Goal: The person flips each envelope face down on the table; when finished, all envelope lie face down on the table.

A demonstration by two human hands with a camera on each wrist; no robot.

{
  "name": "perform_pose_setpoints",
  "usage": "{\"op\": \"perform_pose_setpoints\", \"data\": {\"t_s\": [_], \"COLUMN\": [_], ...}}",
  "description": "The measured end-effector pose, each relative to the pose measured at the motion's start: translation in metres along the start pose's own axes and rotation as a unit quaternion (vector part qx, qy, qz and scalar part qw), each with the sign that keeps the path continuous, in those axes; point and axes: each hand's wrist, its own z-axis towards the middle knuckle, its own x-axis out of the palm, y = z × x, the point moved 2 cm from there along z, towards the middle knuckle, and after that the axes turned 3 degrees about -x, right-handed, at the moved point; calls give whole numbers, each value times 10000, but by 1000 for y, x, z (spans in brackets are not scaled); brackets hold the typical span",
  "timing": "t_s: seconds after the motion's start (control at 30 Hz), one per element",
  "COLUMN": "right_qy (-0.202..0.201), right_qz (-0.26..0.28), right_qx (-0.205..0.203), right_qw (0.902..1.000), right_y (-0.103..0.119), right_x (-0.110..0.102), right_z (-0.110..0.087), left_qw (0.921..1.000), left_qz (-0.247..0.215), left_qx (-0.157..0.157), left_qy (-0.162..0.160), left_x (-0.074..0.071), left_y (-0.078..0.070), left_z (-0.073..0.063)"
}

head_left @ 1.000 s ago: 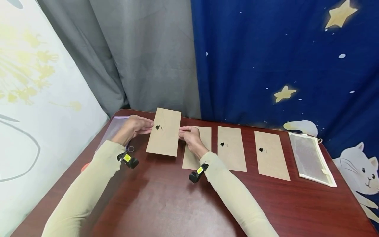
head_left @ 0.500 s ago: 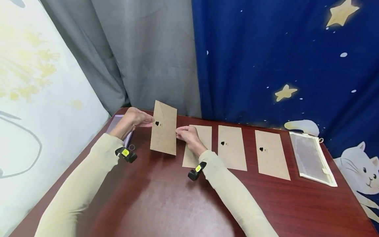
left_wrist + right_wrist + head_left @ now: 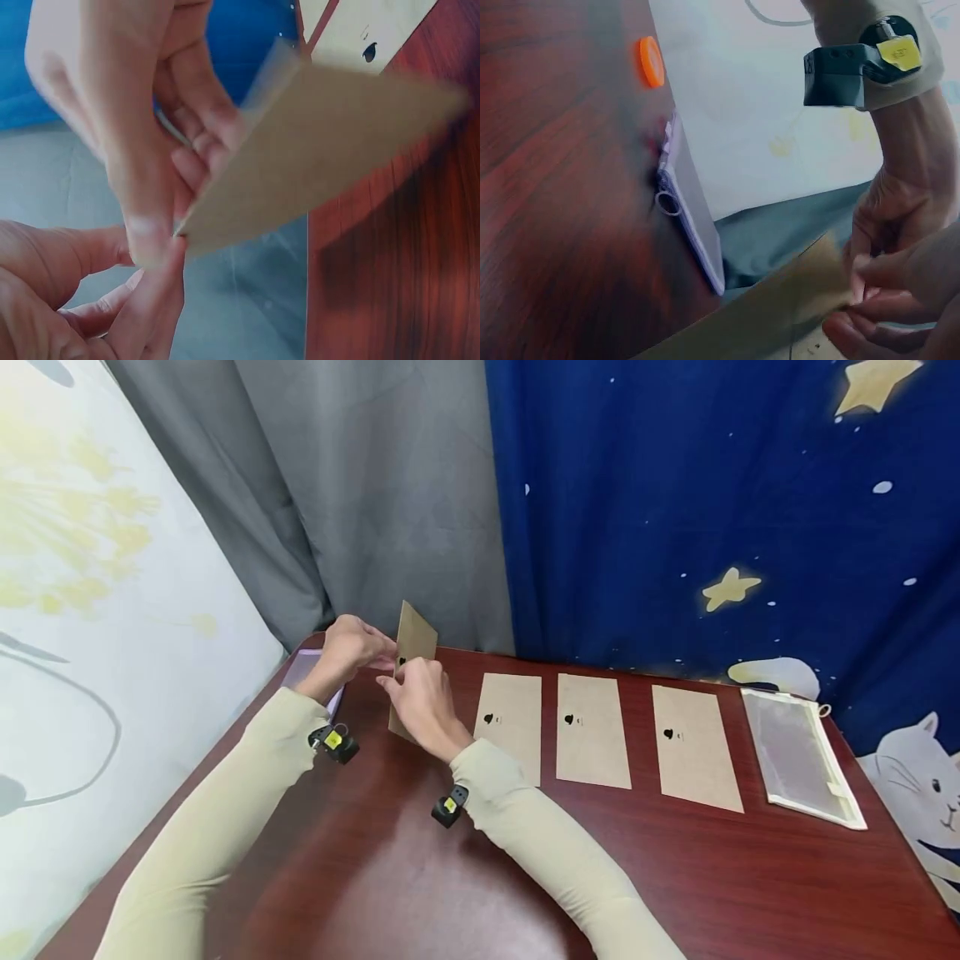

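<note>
A thin brown kraft-paper envelope (image 3: 416, 639) with a small black hat print stands upright above the table, turned almost edge-on. My left hand (image 3: 356, 647) pinches its left edge, as the left wrist view also shows at the envelope's corner (image 3: 300, 150). Close beside it, my right hand (image 3: 423, 702) covers the envelope's middle, with thumb and fingers at the same edge. In the right wrist view both hands meet at the paper (image 3: 795, 300). To the right lie three similar envelopes (image 3: 513, 702), (image 3: 592, 731), (image 3: 697, 747) flat in a row.
A white-edged mesh zip pouch (image 3: 802, 756) lies at the table's right end. A purple zip pouch (image 3: 694, 202) with a ring pull lies at the left, near an orange round object (image 3: 651, 61). Curtains (image 3: 405, 510) hang behind the dark red table (image 3: 375, 877).
The envelope has turned from facing me to nearly edge-on. My right hand has left its right edge and moved left, close to my left hand, which has risen slightly.
</note>
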Motion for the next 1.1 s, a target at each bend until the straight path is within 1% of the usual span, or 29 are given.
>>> {"op": "perform_pose_setpoints", "data": {"t_s": [0.07, 0.17, 0.27, 0.37, 0.43, 0.47, 0.53, 0.6, 0.67, 0.7, 0.77, 0.8, 0.87, 0.9, 0.93, 1.0, 1.1], "right_qy": [-108, -240, -320, -445, -568, -639, -780, -902, -1006, -1042, -1083, -1087, -1083, -1065, -1056, -1069, -1125], "right_qz": [-560, -1303, -1731, -1936, -1963, -1934, -1793, -1567, -1347, -1269, -1167, -1133, -1046, -1019, -971, -876, -838], "right_qx": [-24, -68, -118, -148, -153, -130, -66, -2, 61, 88, 151, 203, 353, 426, 492, 625, 712], "right_qw": [9984, 9912, 9843, 9800, 9788, 9790, 9807, 9835, 9857, 9864, 9871, 9874, 9880, 9882, 9884, 9884, 9875], "right_y": [2, 5, 7, 8, 7, 6, 4, 2, 1, 0, -1, -1, -2, -3, -3, -5, -8], "right_x": [0, 0, 1, -2, -6, -9, -15, -21, -27, -30, -35, -37, -40, -41, -41, -41, -42], "right_z": [1, 1, 0, 1, 1, 2, 3, 4, 5, 5, 6, 7, 8, 8, 8, 8, 6], "left_qw": [10000, 9999, 9999, 9989, 9981, 9978, 9957, 9914, 9851, 9830, 9752, 9692, 9541, 9464, 9408, 9363, 9373], "left_qz": [41, -108, -26, 87, 4, -181, -722, -1249, -1702, -1786, -1955, -2040, -2231, -2339, -2425, -2490, -2487], "left_qx": [41, 28, 143, 405, 535, 577, 547, 378, 70, -141, -590, -806, -1150, -1267, -1334, -1401, -1412], "left_qy": [-41, 26, -51, -233, -317, -288, -172, -16, 243, 409, 855, 1124, 1632, 1830, 1959, 2043, 1993], "left_x": [4, 8, 9, 10, 12, 13, 17, 21, 25, 27, 31, 34, 39, 42, 44, 47, 49], "left_y": [-3, -5, -8, -12, -16, -17, -17, -11, -1, 6, 20, 26, 36, 39, 43, 47, 51], "left_z": [0, -1, -5, -9, -11, -11, -11, -9, -5, -2, 3, 6, 10, 12, 13, 14, 16]}}
